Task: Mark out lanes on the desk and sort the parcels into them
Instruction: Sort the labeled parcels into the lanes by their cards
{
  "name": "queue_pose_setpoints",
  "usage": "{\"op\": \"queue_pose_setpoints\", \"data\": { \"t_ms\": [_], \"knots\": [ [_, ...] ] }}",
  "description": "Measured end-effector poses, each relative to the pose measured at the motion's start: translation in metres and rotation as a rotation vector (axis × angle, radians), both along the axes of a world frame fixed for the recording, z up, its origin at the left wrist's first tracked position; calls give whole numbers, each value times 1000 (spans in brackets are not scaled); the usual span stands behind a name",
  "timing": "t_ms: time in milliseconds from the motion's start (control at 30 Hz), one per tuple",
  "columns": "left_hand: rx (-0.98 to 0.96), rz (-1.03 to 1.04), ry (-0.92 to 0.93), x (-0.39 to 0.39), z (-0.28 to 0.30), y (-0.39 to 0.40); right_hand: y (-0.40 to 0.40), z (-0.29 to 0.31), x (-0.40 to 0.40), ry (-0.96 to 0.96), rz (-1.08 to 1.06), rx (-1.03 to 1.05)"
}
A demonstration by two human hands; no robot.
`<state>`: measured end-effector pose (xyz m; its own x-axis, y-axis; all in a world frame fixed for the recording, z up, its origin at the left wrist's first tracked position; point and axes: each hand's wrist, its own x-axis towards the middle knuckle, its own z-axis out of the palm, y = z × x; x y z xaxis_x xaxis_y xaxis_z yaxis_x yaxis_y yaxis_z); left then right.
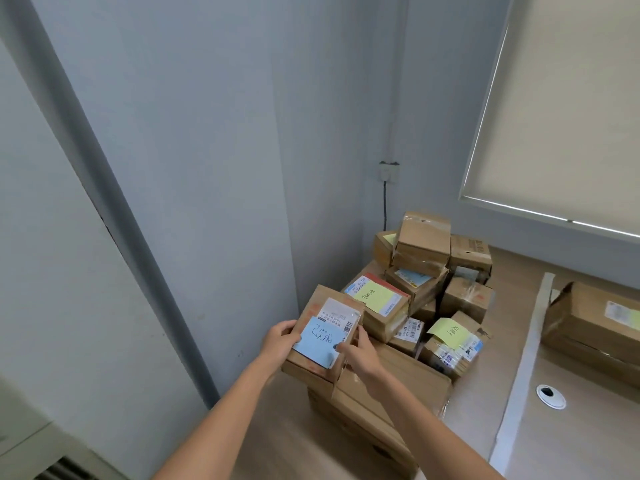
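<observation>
Left hand and right hand grip brown cardboard parcel with blue sticky note above stacked cardboard boxes on desk.

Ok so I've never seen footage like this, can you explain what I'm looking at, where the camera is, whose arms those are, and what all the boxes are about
There is one picture, taken by a wide-angle camera worn on a person's head and looking down at their own bare arms. No robot is involved. The left hand and right hand together hold a cardboard parcel with a blue sticky note on top. Behind it, a pile of parcels sits in the corner of a wooden desk; a few carry yellow notes. A strip of pale tape runs across the desk, seemingly a lane divider, with another large box lying beyond it.
</observation>
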<state>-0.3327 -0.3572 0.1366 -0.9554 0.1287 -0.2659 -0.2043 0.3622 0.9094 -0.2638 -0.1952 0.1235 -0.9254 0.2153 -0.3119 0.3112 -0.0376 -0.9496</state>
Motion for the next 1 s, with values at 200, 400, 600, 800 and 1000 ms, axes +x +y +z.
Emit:
{"op": "queue_pose_setpoints", "data": {
  "t_ms": [200, 400, 600, 800, 1000],
  "knots": [
    [161, -51, 69, 9, 30, 36, 28, 27, 13, 139, -114, 36],
    [253, -299, -20, 42, 30, 144, 116, 38, 72, 180, -346, 101],
    [265, -517, -132, 128, 5, 269, 212, 21, 181, 146, -554, 141],
    [250, -633, -217, 238, -22, 367, 280, -11, 295, 44, -720, 185],
    [201, -728, -233, 357, -26, 461, 364, -19, 424, 16, -795, 208]
  ]
}}
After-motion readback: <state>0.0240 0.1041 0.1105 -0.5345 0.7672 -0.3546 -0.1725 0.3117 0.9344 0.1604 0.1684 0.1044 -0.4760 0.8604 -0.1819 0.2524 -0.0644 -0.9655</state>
